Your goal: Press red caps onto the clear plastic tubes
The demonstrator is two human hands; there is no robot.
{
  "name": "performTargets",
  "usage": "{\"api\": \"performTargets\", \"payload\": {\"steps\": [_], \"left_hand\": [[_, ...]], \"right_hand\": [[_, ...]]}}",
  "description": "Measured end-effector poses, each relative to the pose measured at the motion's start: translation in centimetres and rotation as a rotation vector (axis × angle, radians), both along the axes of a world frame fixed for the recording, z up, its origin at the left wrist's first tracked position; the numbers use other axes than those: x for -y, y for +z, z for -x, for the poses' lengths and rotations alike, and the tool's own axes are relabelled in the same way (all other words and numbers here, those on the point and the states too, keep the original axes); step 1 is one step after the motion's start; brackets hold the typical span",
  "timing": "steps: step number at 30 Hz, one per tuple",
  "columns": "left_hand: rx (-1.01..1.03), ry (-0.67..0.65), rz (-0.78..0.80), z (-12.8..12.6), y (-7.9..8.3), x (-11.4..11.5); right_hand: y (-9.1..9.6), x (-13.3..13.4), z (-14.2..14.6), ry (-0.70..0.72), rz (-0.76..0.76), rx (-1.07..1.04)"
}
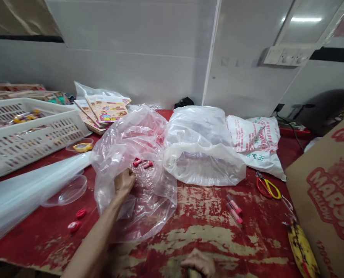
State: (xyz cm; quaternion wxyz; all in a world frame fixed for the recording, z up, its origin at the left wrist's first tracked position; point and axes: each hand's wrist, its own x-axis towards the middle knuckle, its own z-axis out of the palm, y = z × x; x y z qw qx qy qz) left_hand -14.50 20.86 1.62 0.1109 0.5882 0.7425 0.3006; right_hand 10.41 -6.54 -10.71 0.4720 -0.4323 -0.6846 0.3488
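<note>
Curled left hand (125, 181) sits inside the clear bag (111, 156) with red tubes (148, 165); right hand (199, 262) curled, both grips unclear.

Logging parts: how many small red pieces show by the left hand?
2: left piece just beyond the left hand, right piece beside it. The clear bag may hide more.

- Desk (198, 220): red, patched with tan
- Tubes (148, 165): red and pink
- Scissors (266, 187): one red handle, one yellow
- Basket (44, 154): white
- Box (308, 216): brown, red lettering
- Banana (302, 247): yellow, blotched black
- Sack (254, 135): white, red and green print
</note>
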Motion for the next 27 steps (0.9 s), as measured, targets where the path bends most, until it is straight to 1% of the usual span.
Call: {"api": "performTargets", "payload": {"steps": [1,3,5,7,8,10,11,12,13,15,17,19,22,24,27], "left_hand": [[0.026,-0.007,-0.022,-0.3,0.2,1.0],[0.159,-0.026,-0.086,-1.2,0.4,3.7],[0.474,-0.064,-0.162,-2.5,0.3,6.9],[0.724,-0.106,-0.151,-4.0,-0.5,9.7],[0.806,-0.114,-0.134,-4.7,-1.2,10.8],[0.88,-0.085,-0.153,-5.8,-2.9,12.3],[0.893,-0.067,-0.193,-6.3,-3.8,12.7],[0.907,-0.05,-0.241,-6.7,-4.7,12.8],[0.923,-0.034,-0.291,-6.9,-5.5,12.8],[0.937,0.0,-0.381,-7.0,-6.6,12.6],[0.869,0.035,-0.429,-6.8,-7.1,12.3],[0.738,0.031,-0.443,-6.4,-7.1,12.2],[0.619,-0.033,-0.448,-6.2,-6.8,12.4],[0.601,-0.058,-0.474,-6.3,-6.6,12.5],[0.599,-0.049,-0.499,-6.4,-6.5,12.4]], "right_hand": [[0.8,0.1,0.0,-0.002,0.04,-0.022],[2.7,-0.1,-0.3,-0.033,0.104,-0.076],[4.7,-1.0,-1.0,-0.09,0.15,-0.08],[6.5,-2.9,-2.2,-0.157,0.158,-0.003],[7.2,-4.3,-2.8,-0.177,0.142,0.054],[8.4,-7.8,-4.1,-0.233,0.037,0.202],[8.8,-9.9,-4.6,-0.27,-0.03,0.305],[9.0,-12.1,-5.0,-0.327,-0.09,0.449],[9.2,-14.4,-5.2,-0.402,-0.112,0.624],[9.2,-18.9,-5.4,-0.452,-0.104,0.731],[9.2,-22.8,-5.3,-0.487,-0.094,0.823],[9.4,-25.9,-5.2,-0.508,-0.085,0.927],[10.0,-29.1,-5.2,-0.517,-0.059,1.084],[10.4,-30.4,-5.3,-0.507,-0.035,1.167],[10.7,-31.7,-5.4,-0.472,0.0,1.241]]}}
